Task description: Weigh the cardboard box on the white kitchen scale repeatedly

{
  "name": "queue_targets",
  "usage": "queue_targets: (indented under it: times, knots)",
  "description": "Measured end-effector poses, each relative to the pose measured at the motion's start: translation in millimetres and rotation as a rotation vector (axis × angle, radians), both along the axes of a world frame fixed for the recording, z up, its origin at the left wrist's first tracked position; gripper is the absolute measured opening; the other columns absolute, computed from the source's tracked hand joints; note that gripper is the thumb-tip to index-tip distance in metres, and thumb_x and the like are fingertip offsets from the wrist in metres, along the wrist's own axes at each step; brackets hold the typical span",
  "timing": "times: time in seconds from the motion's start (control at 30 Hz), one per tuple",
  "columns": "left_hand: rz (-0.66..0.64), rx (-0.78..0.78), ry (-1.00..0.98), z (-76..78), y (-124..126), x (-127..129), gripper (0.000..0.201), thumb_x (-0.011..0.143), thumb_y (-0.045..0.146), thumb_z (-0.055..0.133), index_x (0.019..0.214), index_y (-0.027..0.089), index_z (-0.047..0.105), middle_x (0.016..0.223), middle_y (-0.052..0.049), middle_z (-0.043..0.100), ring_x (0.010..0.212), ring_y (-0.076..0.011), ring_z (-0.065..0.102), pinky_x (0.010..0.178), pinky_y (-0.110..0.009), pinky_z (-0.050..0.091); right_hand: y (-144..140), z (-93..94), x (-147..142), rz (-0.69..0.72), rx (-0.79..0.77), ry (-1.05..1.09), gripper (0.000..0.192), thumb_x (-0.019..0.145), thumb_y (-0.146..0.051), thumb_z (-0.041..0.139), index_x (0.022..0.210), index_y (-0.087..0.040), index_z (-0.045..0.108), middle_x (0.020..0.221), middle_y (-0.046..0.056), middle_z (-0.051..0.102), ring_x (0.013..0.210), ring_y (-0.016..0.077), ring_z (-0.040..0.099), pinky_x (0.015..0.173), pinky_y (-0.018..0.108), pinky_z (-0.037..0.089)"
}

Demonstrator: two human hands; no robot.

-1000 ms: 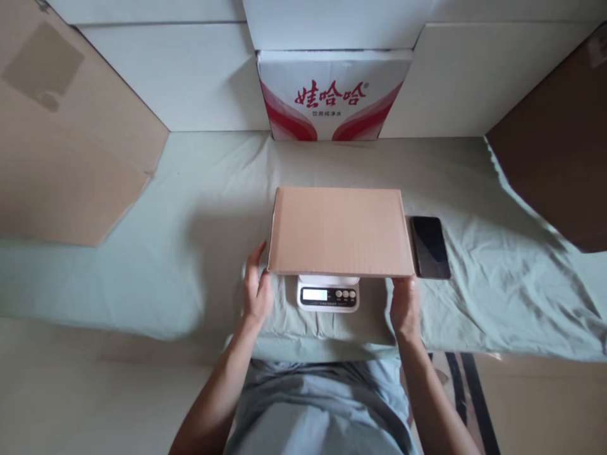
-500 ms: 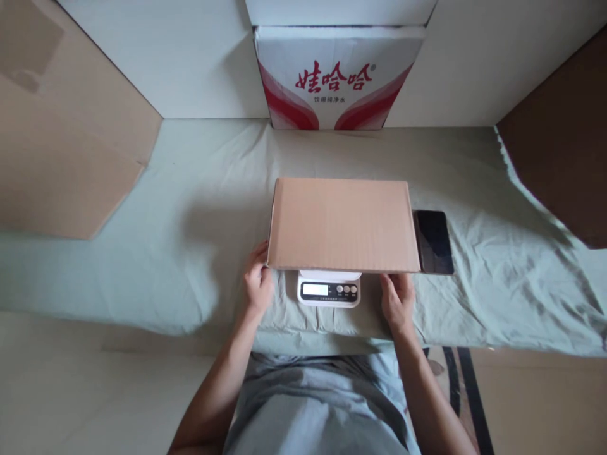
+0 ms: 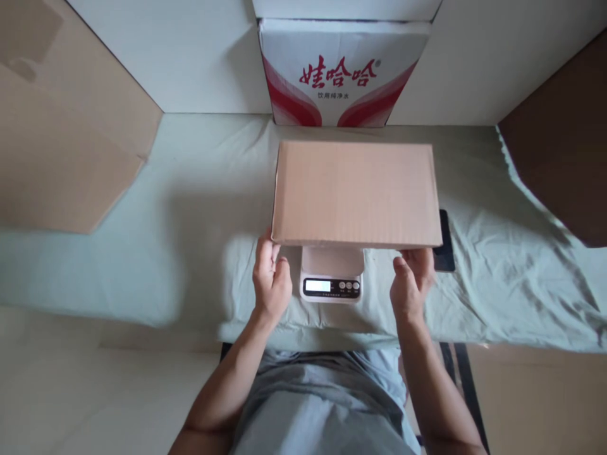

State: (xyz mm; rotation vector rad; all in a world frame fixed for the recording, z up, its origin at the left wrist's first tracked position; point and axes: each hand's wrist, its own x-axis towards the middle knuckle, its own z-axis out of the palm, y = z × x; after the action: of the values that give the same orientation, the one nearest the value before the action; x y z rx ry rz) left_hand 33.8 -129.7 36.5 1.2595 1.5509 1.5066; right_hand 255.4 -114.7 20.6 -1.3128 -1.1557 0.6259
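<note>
A flat brown cardboard box (image 3: 355,193) is held up in the air above a small white kitchen scale (image 3: 332,275). My left hand (image 3: 271,281) grips the box's near left corner from below. My right hand (image 3: 411,281) holds its near right edge, fingers under it. The scale's platform shows beneath the box, with its lit display and three buttons facing me.
A dark phone (image 3: 444,243) lies right of the scale, partly hidden by the box. A white carton with red lettering (image 3: 344,72) stands at the back against white panels. Brown cardboard sheets lean at the left (image 3: 61,126) and right (image 3: 564,145). A wrinkled pale green cloth (image 3: 190,221) covers the surface.
Both hands have taken hold of the box and lifted it off the scale, up toward the camera. The scale's platform is now exposed and the phone is more covered.
</note>
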Motion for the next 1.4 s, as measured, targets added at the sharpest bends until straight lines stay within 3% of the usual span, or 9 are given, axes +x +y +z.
queue_targets:
  times: [0.1,0.2,0.4,0.6,0.7,0.8,0.93,1.4]
  knots:
    - [0.005,0.065,0.063,-0.8,27.8,-0.9,0.059,0.076,0.004,0.044,0.133,0.020,0.046,0.133,-0.008,0.054,0.128,-0.0224,0.049,0.113,-0.039,0.036,25.4,5.7,-2.8,0.045,0.057,-0.004,0.035,0.079,-0.046,0.056,0.107,-0.025,0.059,0.096,0.006,0.058,0.094,0.0225,0.056,0.093,0.042,0.044]
    - [-0.045,0.098,0.099,-12.1,56.4,-4.9,0.066,0.073,0.000,0.043,0.135,0.019,0.044,0.132,-0.008,0.054,0.127,-0.0221,0.050,0.115,-0.039,0.035,48.9,6.2,-6.0,0.117,0.075,0.018,0.035,0.080,-0.041,0.055,0.112,-0.026,0.058,0.104,0.005,0.059,0.101,0.0229,0.056,0.096,0.042,0.043]
    - [-0.075,0.073,0.114,-40.3,86.9,-13.6,0.067,0.070,0.000,0.043,0.134,0.019,0.044,0.131,-0.008,0.055,0.127,-0.0222,0.050,0.113,-0.039,0.037,73.9,-11.4,-8.5,0.184,0.008,0.018,0.037,0.078,-0.031,0.052,0.114,-0.025,0.056,0.113,0.005,0.060,0.105,0.0222,0.055,0.094,0.039,0.045]
    - [-0.061,-0.007,0.128,-67.2,92.5,-14.5,0.065,0.071,-0.001,0.042,0.134,0.017,0.044,0.129,-0.010,0.058,0.123,-0.0212,0.054,0.111,-0.038,0.039,80.6,-28.9,-5.1,0.237,-0.088,0.069,0.042,0.072,-0.020,0.046,0.113,-0.023,0.056,0.112,0.004,0.062,0.099,0.0206,0.058,0.091,0.037,0.047]
    - [-0.024,-0.016,0.124,-79.3,92.6,-13.2,0.074,0.072,-0.002,0.043,0.143,0.017,0.034,0.142,-0.010,0.049,0.134,-0.0203,0.045,0.116,-0.036,0.034,80.8,-36.8,-4.2,0.267,-0.092,0.100,0.054,0.069,-0.018,0.044,0.122,-0.024,0.051,0.123,0.004,0.060,0.106,0.0216,0.058,0.096,0.041,0.047]
    - [0.016,0.013,0.130,-86.8,91.1,-13.3,0.085,0.070,-0.005,0.043,0.149,0.018,0.022,0.153,-0.008,0.034,0.143,-0.0180,0.030,0.121,-0.034,0.023,80.1,-45.9,-2.6,0.192,-0.079,0.115,0.064,0.070,-0.019,0.044,0.133,-0.026,0.042,0.141,0.004,0.048,0.125,0.0230,0.049,0.108,0.048,0.039]
    - [0.032,0.049,0.114,-90.7,88.4,-14.7,0.086,0.070,-0.006,0.040,0.150,0.019,0.021,0.155,-0.006,0.029,0.144,-0.0169,0.027,0.122,-0.035,0.020,80.3,-55.0,1.6,0.122,-0.098,0.122,0.067,0.073,-0.021,0.045,0.139,-0.028,0.035,0.148,0.004,0.040,0.137,0.0243,0.038,0.111,0.056,0.032]
    - [0.027,0.035,0.124,-90.8,87.1,-16.7,0.087,0.068,-0.007,0.039,0.149,0.019,0.022,0.154,-0.007,0.032,0.143,-0.0172,0.030,0.121,-0.036,0.023,79.1,-51.5,1.8,0.142,-0.113,0.122,0.063,0.073,-0.018,0.044,0.135,-0.029,0.042,0.142,0.002,0.049,0.132,0.0223,0.045,0.111,0.050,0.035]
